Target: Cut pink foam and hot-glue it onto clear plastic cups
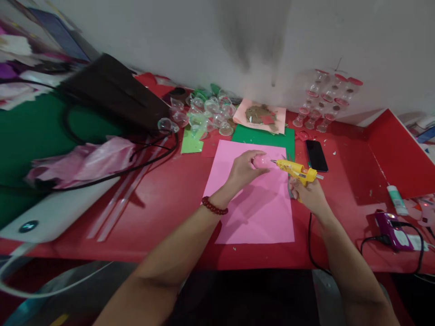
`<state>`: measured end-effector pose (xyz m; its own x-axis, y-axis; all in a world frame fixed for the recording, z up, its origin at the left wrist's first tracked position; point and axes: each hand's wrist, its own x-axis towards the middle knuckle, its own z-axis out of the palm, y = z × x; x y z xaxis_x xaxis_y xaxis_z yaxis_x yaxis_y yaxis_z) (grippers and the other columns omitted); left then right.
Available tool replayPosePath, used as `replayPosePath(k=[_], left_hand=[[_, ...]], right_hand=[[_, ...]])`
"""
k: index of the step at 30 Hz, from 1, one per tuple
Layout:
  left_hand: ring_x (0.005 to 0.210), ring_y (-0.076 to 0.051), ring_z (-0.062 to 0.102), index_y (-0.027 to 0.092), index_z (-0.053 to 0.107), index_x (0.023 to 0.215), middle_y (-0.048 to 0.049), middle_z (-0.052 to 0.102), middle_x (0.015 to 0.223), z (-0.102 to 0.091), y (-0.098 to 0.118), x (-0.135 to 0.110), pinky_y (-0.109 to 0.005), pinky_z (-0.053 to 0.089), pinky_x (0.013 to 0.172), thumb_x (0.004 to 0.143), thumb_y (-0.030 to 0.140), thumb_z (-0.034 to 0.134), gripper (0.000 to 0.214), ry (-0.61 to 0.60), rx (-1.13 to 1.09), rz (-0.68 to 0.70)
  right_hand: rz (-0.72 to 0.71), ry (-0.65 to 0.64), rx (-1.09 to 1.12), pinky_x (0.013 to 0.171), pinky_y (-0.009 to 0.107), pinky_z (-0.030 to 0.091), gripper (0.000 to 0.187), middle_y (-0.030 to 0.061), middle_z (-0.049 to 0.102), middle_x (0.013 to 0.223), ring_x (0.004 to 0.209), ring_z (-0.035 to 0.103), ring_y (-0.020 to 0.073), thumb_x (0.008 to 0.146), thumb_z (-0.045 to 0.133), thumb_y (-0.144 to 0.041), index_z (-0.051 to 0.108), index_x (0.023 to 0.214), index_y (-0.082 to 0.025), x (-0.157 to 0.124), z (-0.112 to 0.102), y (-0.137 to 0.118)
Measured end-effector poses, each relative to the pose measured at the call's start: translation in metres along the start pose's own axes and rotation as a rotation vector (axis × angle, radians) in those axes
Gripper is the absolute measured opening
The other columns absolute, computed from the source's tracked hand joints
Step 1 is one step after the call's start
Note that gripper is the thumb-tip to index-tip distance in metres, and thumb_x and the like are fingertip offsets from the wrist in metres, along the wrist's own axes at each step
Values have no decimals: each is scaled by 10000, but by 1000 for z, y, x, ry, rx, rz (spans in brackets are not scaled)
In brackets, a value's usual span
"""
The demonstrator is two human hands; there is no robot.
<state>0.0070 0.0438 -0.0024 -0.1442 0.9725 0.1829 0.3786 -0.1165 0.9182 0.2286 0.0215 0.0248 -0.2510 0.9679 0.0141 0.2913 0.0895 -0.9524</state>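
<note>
My left hand (244, 171) is closed round a small pink rounded piece (261, 161), held just above a pink paper sheet (258, 213) on the red table (163, 199). My right hand (307, 194) grips a yellow hot glue gun (296, 170). Its nozzle points left and touches or nearly touches the pink piece. The gun's black cord (311, 244) runs down off the table's front edge. A red bead bracelet (214, 206) is on my left wrist.
Behind the pink sheet lie a green sheet (265, 135), clear plastic half-domes (207, 113), a peach paper with brown scraps (263, 115) and a black phone (316, 155). Small clear cups (322, 99) stand by the wall. A purple device (394, 231) and glue stick (397, 200) lie at right, a black bag (115, 90) and pink plastic (88, 160) at left.
</note>
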Motion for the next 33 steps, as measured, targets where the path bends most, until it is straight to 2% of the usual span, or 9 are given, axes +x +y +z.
replayPosePath(k=[9,22,28,33], left_hand=[[1061,-230,669,215,721,1119,-73,725,1201,1,0,-2,-386,542,955,648,241,871,495,-15,51,41],[1091,-241,668,204,719,1111,-74,729,1190,2,2,-3,-394,526,983,671,228,866,465,-34,102,101],[1055,-243,676,208,720,1104,-76,732,1183,2,1,-4,-404,532,966,673,241,871,458,-35,110,134],[1060,-242,675,212,727,1095,-74,734,1178,3,1,-3,-391,535,956,674,233,864,443,-39,111,138]], right_hand=[[18,-5,13,421,249,373,466,-48,478,505,412,424,97,795,627,-670,526,702,-224,-1,0,-3],[24,-10,45,416,241,382,513,-25,531,584,434,446,90,768,631,-719,525,729,-218,-2,3,1],[26,-18,-1,431,243,398,476,-39,514,523,427,460,97,790,627,-677,546,723,-213,-4,4,2],[14,-17,-33,434,245,406,431,-29,550,554,422,462,92,794,635,-630,564,733,-209,-5,5,1]])
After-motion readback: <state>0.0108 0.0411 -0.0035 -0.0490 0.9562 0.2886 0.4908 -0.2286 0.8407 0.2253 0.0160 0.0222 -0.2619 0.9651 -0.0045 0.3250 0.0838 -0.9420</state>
